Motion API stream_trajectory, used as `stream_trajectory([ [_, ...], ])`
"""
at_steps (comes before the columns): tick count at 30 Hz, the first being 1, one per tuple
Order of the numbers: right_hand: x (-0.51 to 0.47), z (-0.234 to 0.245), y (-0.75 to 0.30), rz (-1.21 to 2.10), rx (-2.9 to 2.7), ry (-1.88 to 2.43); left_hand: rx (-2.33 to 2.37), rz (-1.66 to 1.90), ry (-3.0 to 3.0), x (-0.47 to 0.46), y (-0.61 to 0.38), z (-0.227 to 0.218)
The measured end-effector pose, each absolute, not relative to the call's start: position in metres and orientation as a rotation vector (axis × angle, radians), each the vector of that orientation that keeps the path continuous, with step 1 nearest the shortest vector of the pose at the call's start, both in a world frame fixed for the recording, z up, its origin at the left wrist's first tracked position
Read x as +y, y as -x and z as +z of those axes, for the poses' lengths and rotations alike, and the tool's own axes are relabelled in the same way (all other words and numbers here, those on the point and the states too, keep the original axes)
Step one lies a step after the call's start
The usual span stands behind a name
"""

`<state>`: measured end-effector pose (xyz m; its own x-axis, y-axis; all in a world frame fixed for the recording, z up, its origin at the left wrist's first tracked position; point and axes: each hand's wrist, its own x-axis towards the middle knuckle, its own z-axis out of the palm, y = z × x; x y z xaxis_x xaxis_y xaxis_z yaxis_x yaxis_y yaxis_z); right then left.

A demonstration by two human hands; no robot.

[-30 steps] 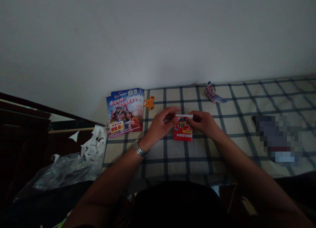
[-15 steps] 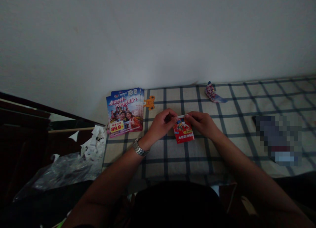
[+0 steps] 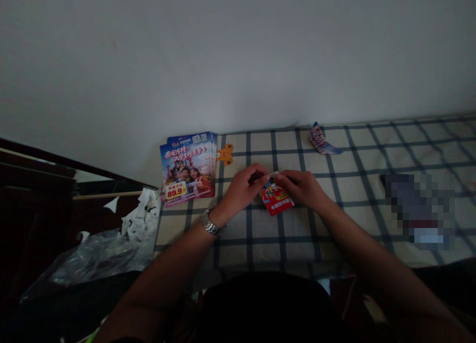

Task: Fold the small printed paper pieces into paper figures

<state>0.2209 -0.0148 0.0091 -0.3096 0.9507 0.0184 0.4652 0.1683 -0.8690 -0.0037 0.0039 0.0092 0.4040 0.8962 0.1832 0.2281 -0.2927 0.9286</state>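
Observation:
A small folded flyer [image 3: 276, 199], red with cartoon print, lies on the checked tablecloth [image 3: 297, 234] near the middle of the table. My left hand [image 3: 243, 188] and my right hand [image 3: 302, 187] both pinch its far edge, fingertips close together at the fold. A silver watch [image 3: 209, 222] sits on my left wrist. To the left, a stack of colourful flyers [image 3: 188, 167] with a yellow price tag rests by the wall.
An orange cartoon cut-out [image 3: 225, 154] pokes out beside the stack. A folded paper piece [image 3: 320, 140] lies near the wall. A blurred dark object [image 3: 420, 206] sits at the right. Crumpled plastic and paper scraps [image 3: 111, 244] lie off the table's left edge.
My hands have drawn closer together on the small flyer's far edge. The flyer has turned slightly, and the white strip seen along its top has shrunk to a small tip.

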Motion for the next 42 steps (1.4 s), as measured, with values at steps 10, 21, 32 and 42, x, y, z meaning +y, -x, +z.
stream_trajectory([
  [10,-0.0147,0.0092,-0.2195,0.969,-1.898,1.368,1.013,0.981,-1.726,0.0051,0.0031,0.0088],
  [21,-0.0142,0.0123,-0.2171,0.867,-1.938,1.392,1.016,0.993,-1.696,0.0058,0.0032,0.0061],
  [32,-0.0133,0.0132,-0.2206,0.847,-1.988,1.426,1.012,1.025,-1.66,0.0063,0.0035,0.007],
  [42,-0.0133,0.0174,-0.2221,0.862,-1.94,1.424,1.031,1.015,-1.635,0.0059,0.0037,0.0056],
])
